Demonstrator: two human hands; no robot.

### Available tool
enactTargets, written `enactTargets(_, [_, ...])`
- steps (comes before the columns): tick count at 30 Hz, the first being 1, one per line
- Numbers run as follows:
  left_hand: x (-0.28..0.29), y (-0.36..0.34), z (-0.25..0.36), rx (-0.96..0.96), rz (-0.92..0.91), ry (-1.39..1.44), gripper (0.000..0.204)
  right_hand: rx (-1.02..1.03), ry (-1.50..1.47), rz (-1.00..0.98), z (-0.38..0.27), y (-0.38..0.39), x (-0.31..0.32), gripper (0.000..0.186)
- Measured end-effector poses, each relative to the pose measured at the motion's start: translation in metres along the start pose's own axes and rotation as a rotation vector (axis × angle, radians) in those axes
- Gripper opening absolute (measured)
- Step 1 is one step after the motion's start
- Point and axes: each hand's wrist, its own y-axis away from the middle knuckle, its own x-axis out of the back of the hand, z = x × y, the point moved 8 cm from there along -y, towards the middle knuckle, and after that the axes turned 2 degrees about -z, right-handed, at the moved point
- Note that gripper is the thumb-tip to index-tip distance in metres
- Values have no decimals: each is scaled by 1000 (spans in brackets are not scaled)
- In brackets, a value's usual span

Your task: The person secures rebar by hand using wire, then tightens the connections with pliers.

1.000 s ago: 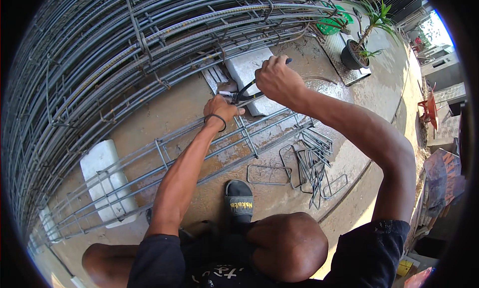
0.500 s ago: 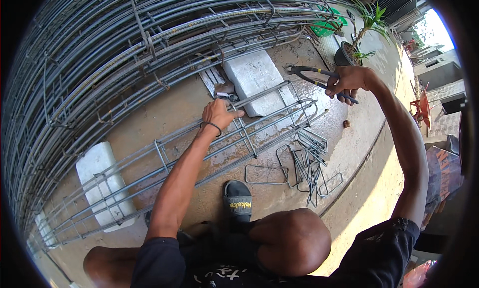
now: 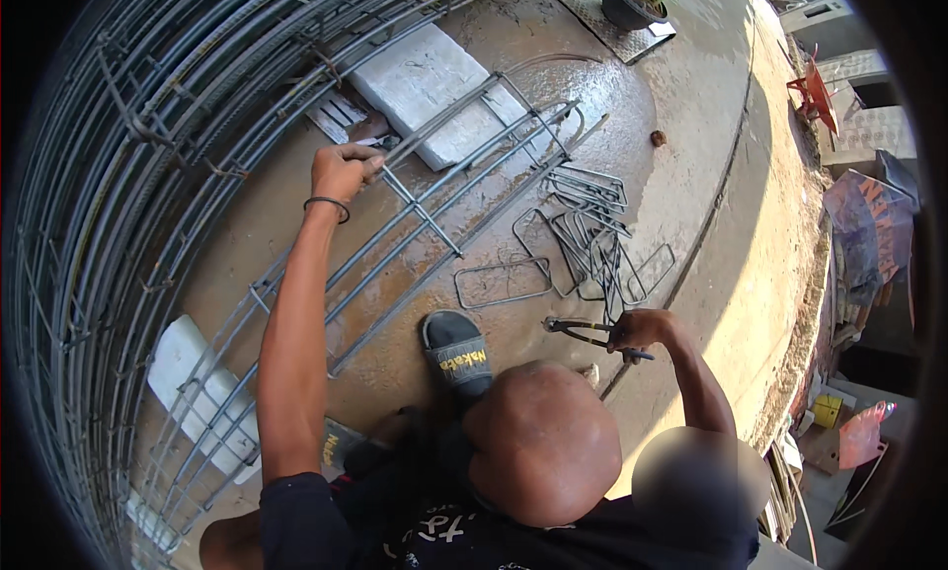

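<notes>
My left hand (image 3: 341,172) grips the top bar of a long, narrow rebar cage (image 3: 425,219) lying across white foam-like blocks (image 3: 415,76). My bent fingers sit where a rectangular stirrup meets that bar. My right hand (image 3: 640,333), low to the right beside my bare knee (image 3: 538,442), is closed on a pair of dark wire nippers (image 3: 583,333) with yellow marks, their jaws pointing left. Loose rectangular stirrups (image 3: 583,234) lie in a heap on the wet concrete between that hand and the cage. A black sandal (image 3: 449,338) is on my foot.
Stacked rebar cages (image 3: 148,125) fill the left and upper side. At the top stands a potted plant (image 3: 627,7) by a metal plate. A joint line curves along the concrete at right, with an orange wheelbarrow (image 3: 818,96) and scattered sheets and debris (image 3: 864,234) beyond.
My right hand has pulled the nippers away from the bar near my left hand and lowered them toward my knee. The view has shifted; my left hand stays on the cage.
</notes>
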Motion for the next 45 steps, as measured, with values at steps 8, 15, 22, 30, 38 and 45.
enactTargets(8, [-3, 2, 8, -44, -86, -26, 23, -35, -3, 778, 101, -23, -46, 28])
enactTargets(15, [-17, 5, 15, -24, -154, -172, 37, 17, -107, 889, 24, -36, -26, 37])
enactTargets(22, [-17, -3, 2, -8, -117, -159, 36, 194, -565, 1014, 4, -62, -44, 36])
enactTargets(30, [-17, -8, 2, -106, -40, -231, 38, 242, -351, 1085, -38, -79, -46, 33])
enactTargets(38, [-63, 85, 98, -534, -62, -277, 41, 995, -1262, 1075, -81, 111, 88, 20])
enactTargets(45, [-182, 153, 99, -298, -641, 357, 54, 1282, -1405, 1456, -102, 146, 176, 22])
